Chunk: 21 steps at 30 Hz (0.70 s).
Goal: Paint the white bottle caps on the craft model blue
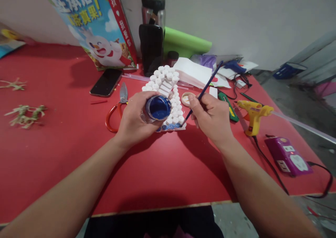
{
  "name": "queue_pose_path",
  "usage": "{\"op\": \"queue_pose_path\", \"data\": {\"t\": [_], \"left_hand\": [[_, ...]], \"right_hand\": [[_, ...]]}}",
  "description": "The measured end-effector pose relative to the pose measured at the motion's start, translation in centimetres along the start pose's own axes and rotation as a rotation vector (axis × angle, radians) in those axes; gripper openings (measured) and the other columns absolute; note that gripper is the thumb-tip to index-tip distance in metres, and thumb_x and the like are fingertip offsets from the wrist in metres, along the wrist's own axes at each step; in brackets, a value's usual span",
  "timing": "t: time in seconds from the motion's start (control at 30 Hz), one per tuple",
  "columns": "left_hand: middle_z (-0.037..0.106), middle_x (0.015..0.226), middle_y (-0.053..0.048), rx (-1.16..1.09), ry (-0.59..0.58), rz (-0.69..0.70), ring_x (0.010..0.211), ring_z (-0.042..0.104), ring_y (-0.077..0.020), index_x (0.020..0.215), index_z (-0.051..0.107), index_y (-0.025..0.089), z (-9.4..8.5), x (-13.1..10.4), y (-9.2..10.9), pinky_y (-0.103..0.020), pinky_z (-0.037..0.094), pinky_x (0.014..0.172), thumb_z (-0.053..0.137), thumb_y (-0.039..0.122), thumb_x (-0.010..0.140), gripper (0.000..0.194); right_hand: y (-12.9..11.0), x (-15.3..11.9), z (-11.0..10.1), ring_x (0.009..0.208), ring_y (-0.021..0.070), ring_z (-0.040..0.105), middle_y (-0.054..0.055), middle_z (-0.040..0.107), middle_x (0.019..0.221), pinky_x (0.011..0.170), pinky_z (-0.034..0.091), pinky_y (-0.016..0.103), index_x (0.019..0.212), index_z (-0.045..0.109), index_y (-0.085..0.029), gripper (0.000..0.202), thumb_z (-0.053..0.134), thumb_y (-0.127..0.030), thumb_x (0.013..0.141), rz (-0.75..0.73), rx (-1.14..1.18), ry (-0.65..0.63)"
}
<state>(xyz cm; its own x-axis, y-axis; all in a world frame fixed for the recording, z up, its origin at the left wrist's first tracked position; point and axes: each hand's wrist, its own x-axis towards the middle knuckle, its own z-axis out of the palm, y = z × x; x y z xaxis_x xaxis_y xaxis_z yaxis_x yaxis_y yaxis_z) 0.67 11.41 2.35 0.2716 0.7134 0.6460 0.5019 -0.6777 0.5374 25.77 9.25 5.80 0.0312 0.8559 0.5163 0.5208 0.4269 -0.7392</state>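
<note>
My left hand (135, 117) is wrapped round a small clear jar of blue paint (158, 107), its open mouth facing up towards me. A slim dark-blue paintbrush (210, 80) is pinched in my right hand (213, 117), its tip down at the front right corner of a white craft model (176, 108). Small white rounded pieces cover the model, with a stair-like strip in its upper part. Along its front edge, several pieces are blue. The jar and my left hand hide part of the model. A round pale lid (186, 99) lies beside my right fingertips.
Red-handled scissors (114, 117) and a phone (106, 82) lie left on the red table (65, 161). To the right are a green cutter (228, 106), a yellow glue gun (253, 113) and a purple power strip (288, 156) with cords. A bottle (153, 7) and printed bag (102, 28) stand behind.
</note>
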Motion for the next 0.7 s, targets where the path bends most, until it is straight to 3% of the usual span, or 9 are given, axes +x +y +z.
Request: {"op": "queue_pose_path", "data": {"t": [0.23, 0.5, 0.7], "left_hand": [[0.083, 0.142, -0.011, -0.004, 0.009, 0.016, 0.131, 0.081, -0.0344, 0.141, 0.07, 0.025, 0.04, -0.04, -0.12, -0.05, 0.064, 0.12, 0.093, 0.034, 0.09, 0.056], [0.083, 0.141, -0.012, -0.014, 0.016, 0.024, 0.13, 0.081, -0.0344, 0.141, 0.071, 0.024, 0.12, -0.04, -0.07, -0.049, 0.064, 0.119, 0.093, 0.031, 0.09, 0.056], [0.083, 0.141, -0.011, -0.011, 0.018, 0.033, 0.13, 0.082, -0.0345, 0.141, 0.071, 0.026, -0.02, -0.04, -0.13, -0.05, 0.064, 0.119, 0.094, 0.032, 0.089, 0.057]], "right_hand": [[-0.08, 0.15, -0.24, 0.045, 0.0119, 0.048, -0.004, 0.058, 0.053, 0.05, 0.038, 0.031, 0.068, 0.05, -0.027, 0.062, 0.069, -0.063, 0.114, -0.016, 0.012, 0.014], [0.53, 0.1, 0.13, 0.045, 0.0124, 0.048, -0.004, 0.058, 0.054, 0.049, 0.036, 0.032, 0.068, 0.041, -0.028, 0.07, 0.067, -0.077, 0.111, 0.007, 0.02, 0.005], [0.52, 0.02, -0.01, 0.048, 0.0134, 0.053, -0.003, 0.062, 0.057, 0.052, 0.04, 0.032, 0.071, 0.051, -0.027, 0.061, 0.067, -0.066, 0.115, -0.047, 0.002, 0.055]]}}
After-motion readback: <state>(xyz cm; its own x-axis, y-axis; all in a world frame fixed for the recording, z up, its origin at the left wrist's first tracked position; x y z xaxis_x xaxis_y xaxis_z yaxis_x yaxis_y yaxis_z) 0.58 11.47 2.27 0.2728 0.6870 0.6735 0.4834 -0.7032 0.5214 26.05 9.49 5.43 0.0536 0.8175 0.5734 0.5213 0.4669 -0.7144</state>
